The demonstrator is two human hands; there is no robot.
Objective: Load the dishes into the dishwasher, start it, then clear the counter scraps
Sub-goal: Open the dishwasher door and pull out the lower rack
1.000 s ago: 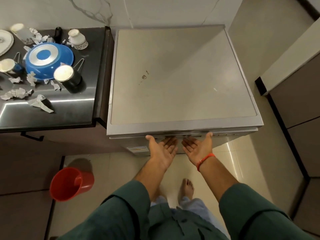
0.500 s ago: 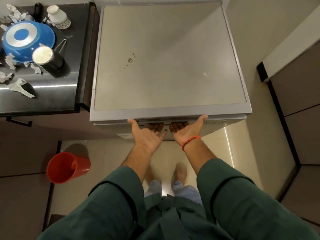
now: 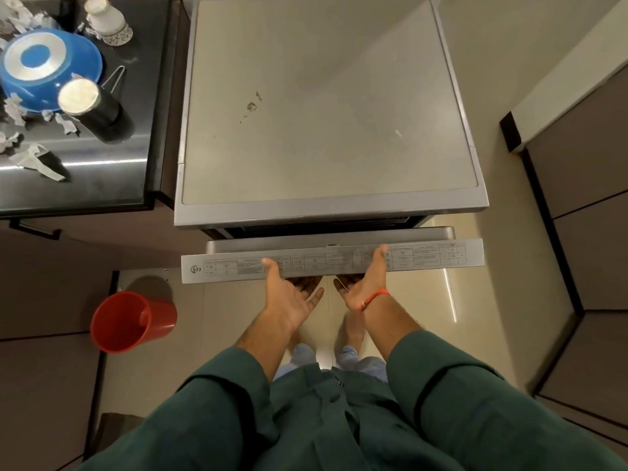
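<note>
A grey dishwasher (image 3: 326,107) stands in front of me. Its door (image 3: 238,266) is tilted open a little, showing a dark gap under the top. My left hand (image 3: 289,294) and my right hand (image 3: 363,287) grip the door's top edge, palms up, thumbs on the printed panel, fingers hooked underneath. On the black counter (image 3: 102,185) at the left lie a blue pan (image 3: 47,69) upside down, a black cup (image 3: 98,110), a white cup (image 3: 107,20) and several paper scraps (image 3: 37,163).
A red bucket (image 3: 129,321) stands on the tiled floor left of my feet. Brown cabinets (image 3: 577,185) line the right side, and brown cabinet fronts sit below the counter at the left. A wire handle (image 3: 117,78) sticks out beside the pan.
The dishwasher door has come away from the body and tipped towards me, with both hands holding its top edge. The view has shifted closer over the machine.
</note>
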